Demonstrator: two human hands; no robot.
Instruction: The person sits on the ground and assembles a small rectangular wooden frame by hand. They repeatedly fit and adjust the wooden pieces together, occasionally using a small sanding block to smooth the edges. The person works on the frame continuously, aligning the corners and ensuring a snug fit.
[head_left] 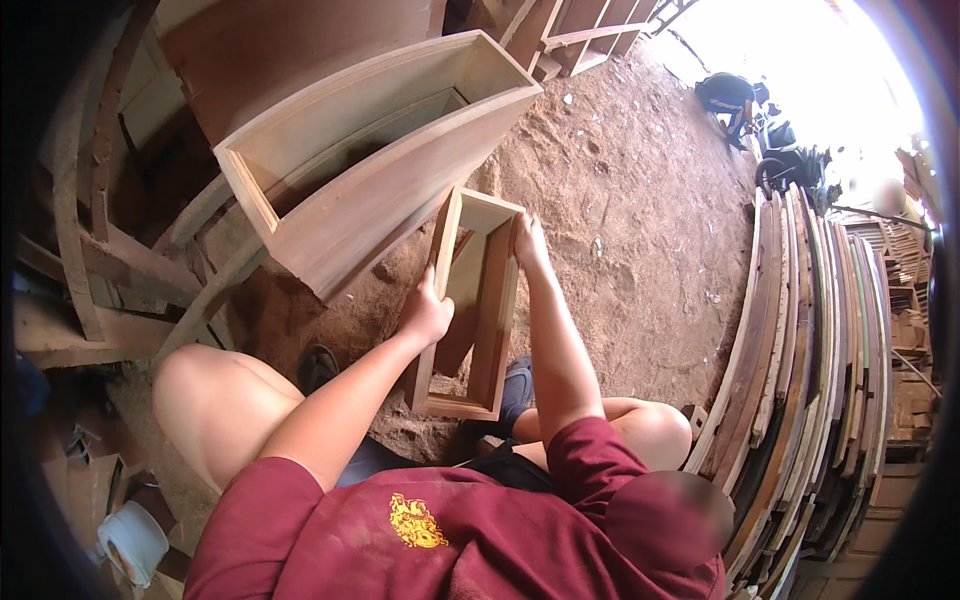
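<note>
Though uneven, hands (426, 314) astride frame (492, 340).

Right: broad passage over dirt floor (640, 220) between right hand (529, 240) and plank stack (800, 330). Left: large box (395, 185) obstructs, near left hand (425, 314) and small frame (491, 320).

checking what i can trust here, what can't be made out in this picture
Head view: part of the small wooden frame, covered by the left hand.
Head view: the low inside of the large wooden box, behind its near wall.
Head view: the upper-right background, lost in glare.
Head view: the round patch at lower right, blurred.
</note>
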